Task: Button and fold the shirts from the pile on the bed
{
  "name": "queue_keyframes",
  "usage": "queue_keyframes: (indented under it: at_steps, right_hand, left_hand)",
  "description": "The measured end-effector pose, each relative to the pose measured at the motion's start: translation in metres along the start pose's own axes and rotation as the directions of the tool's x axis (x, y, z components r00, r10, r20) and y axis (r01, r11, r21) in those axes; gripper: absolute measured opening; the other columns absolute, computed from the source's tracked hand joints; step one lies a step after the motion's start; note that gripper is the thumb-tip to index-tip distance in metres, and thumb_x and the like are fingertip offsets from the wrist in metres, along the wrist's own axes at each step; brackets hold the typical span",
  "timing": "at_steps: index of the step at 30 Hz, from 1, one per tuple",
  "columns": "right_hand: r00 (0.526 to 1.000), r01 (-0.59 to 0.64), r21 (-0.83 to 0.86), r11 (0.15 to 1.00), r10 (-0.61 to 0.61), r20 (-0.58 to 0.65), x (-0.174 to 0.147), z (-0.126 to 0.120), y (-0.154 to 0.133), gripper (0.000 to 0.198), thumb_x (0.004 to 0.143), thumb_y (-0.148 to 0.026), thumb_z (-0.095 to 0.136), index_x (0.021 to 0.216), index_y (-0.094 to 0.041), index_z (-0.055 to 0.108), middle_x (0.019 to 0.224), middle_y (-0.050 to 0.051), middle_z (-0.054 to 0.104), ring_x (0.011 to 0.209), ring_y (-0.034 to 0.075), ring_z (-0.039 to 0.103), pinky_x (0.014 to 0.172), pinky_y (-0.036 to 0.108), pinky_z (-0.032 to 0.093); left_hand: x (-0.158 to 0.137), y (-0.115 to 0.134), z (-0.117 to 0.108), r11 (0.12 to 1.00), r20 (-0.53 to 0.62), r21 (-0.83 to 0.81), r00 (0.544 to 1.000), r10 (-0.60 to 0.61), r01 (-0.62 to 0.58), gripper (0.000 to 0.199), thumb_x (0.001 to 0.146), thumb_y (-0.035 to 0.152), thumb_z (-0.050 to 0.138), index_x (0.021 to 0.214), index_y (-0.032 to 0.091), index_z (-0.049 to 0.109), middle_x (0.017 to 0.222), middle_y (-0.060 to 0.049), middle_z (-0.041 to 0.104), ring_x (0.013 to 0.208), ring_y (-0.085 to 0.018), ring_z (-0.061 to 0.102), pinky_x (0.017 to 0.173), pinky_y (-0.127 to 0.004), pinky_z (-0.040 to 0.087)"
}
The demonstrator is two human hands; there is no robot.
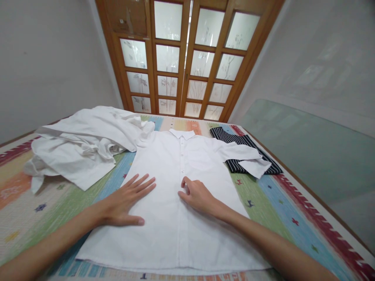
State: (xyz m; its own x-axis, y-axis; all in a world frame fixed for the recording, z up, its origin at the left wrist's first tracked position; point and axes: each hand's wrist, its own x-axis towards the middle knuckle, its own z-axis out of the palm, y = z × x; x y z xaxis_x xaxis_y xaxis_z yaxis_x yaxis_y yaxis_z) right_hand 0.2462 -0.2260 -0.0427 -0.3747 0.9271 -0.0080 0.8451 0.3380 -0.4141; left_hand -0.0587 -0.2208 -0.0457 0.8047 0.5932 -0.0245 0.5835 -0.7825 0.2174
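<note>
A white short-sleeved button-up shirt lies spread front up, its collar pointing away from me. My left hand rests flat on the shirt's left side, fingers spread and thumb out. Over the button placket, below the middle, is my right hand. Its fingers are loosely curled, with a small gap between thumb and forefinger and no cloth visibly gripped. The sleeve on the right is stretched out and a little crumpled, lying over a folded black-and-white striped cloth.
A crumpled heap of white cloth lies at the left, touching the shirt's left sleeve. Underneath everything is a colourful striped bed cover. A pale green panel stands along the right wall, and wooden glass-paned doors close off the far end.
</note>
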Motion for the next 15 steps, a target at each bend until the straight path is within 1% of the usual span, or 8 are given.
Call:
queue_keyframes:
  at_steps: [2, 4, 7, 9, 10, 12, 13, 15]
  right_hand:
    - [1.000, -0.006, -0.008, 1.000, 0.006, 0.000, 0.001, 0.001, 0.000, 0.021, 0.085, -0.027, 0.059, 0.105, -0.020, 0.057, 0.074, 0.000, 0.064, 0.071, 0.017, 0.057, 0.064, 0.025, 0.032]
    - [1.000, -0.006, -0.039, 0.999, 0.006, 0.002, 0.002, 0.001, -0.003, 0.025, 0.084, -0.030, 0.060, 0.107, -0.020, 0.057, 0.074, 0.001, 0.064, 0.072, 0.018, 0.058, 0.065, 0.026, 0.031]
    - [1.000, 0.014, -0.087, 0.996, -0.012, 0.018, 0.003, 0.000, -0.007, 0.030, 0.085, -0.035, 0.059, 0.113, -0.023, 0.059, 0.074, 0.001, 0.065, 0.073, 0.020, 0.059, 0.065, 0.027, 0.031]
    - [0.999, 0.033, -0.106, 0.994, -0.030, 0.031, 0.004, -0.001, -0.008, 0.029, 0.086, -0.032, 0.056, 0.114, -0.024, 0.060, 0.075, 0.002, 0.066, 0.072, 0.020, 0.059, 0.064, 0.026, 0.030]
    - [0.999, 0.043, -0.111, 0.993, -0.039, 0.036, 0.004, -0.001, -0.009, 0.027, 0.086, -0.030, 0.055, 0.112, -0.024, 0.061, 0.075, 0.002, 0.066, 0.071, 0.019, 0.059, 0.063, 0.026, 0.030]
    - [0.998, 0.054, -0.104, 0.993, -0.050, 0.038, 0.004, 0.000, -0.008, 0.020, 0.085, -0.027, 0.054, 0.103, -0.022, 0.064, 0.075, 0.002, 0.066, 0.069, 0.018, 0.058, 0.062, 0.026, 0.029]
    - [0.998, 0.055, -0.090, 0.994, -0.053, 0.031, 0.004, 0.000, -0.007, 0.016, 0.085, -0.026, 0.054, 0.097, -0.021, 0.064, 0.074, 0.002, 0.066, 0.067, 0.017, 0.057, 0.062, 0.026, 0.029]
    - [0.998, 0.057, -0.038, 0.998, -0.057, 0.002, 0.004, 0.001, -0.006, 0.010, 0.083, -0.023, 0.056, 0.088, -0.019, 0.063, 0.072, 0.001, 0.065, 0.064, 0.014, 0.054, 0.060, 0.025, 0.030]
  left_hand:
    - [-0.009, 0.014, -0.005, 0.997, 0.044, -0.055, 0.998, 0.052, -0.050, 0.104, 0.075, 0.076, 0.054, 0.156, 0.029, 0.008, 0.161, -0.009, 0.019, 0.148, -0.036, 0.014, 0.119, -0.058, 0.006]
    - [-0.015, 0.028, -0.007, 0.987, 0.090, -0.134, 0.991, 0.102, -0.090, 0.106, 0.072, 0.076, 0.058, 0.156, 0.028, 0.015, 0.160, -0.009, 0.023, 0.148, -0.038, 0.015, 0.118, -0.060, 0.005]
    - [-0.018, 0.049, -0.005, 0.947, 0.120, -0.296, 0.979, 0.164, -0.122, 0.095, 0.068, 0.075, 0.062, 0.148, 0.029, 0.040, 0.153, -0.008, 0.041, 0.145, -0.039, 0.024, 0.118, -0.060, 0.011]
    - [-0.015, 0.062, -0.004, 0.902, 0.107, -0.407, 0.974, 0.200, -0.141, 0.078, 0.068, 0.073, 0.063, 0.132, 0.029, 0.060, 0.141, -0.008, 0.056, 0.139, -0.038, 0.038, 0.116, -0.057, 0.022]
    - [-0.011, 0.068, -0.005, 0.878, 0.097, -0.453, 0.971, 0.218, -0.151, 0.067, 0.070, 0.071, 0.064, 0.122, 0.028, 0.067, 0.133, -0.008, 0.063, 0.133, -0.037, 0.046, 0.114, -0.053, 0.029]
    - [0.001, 0.077, -0.011, 0.847, 0.078, -0.509, 0.971, 0.226, -0.156, 0.046, 0.078, 0.063, 0.062, 0.103, 0.026, 0.075, 0.112, -0.007, 0.073, 0.113, -0.029, 0.062, 0.103, -0.043, 0.043]
    - [0.008, 0.079, -0.015, 0.845, 0.067, -0.514, 0.976, 0.207, -0.144, 0.038, 0.082, 0.058, 0.060, 0.096, 0.025, 0.075, 0.102, -0.006, 0.075, 0.100, -0.025, 0.067, 0.094, -0.037, 0.048]
    - [0.027, 0.080, -0.024, 0.869, 0.033, -0.486, 0.992, 0.123, -0.091, 0.032, 0.091, 0.047, 0.053, 0.091, 0.023, 0.075, 0.088, -0.004, 0.075, 0.079, -0.018, 0.068, 0.079, -0.028, 0.050]
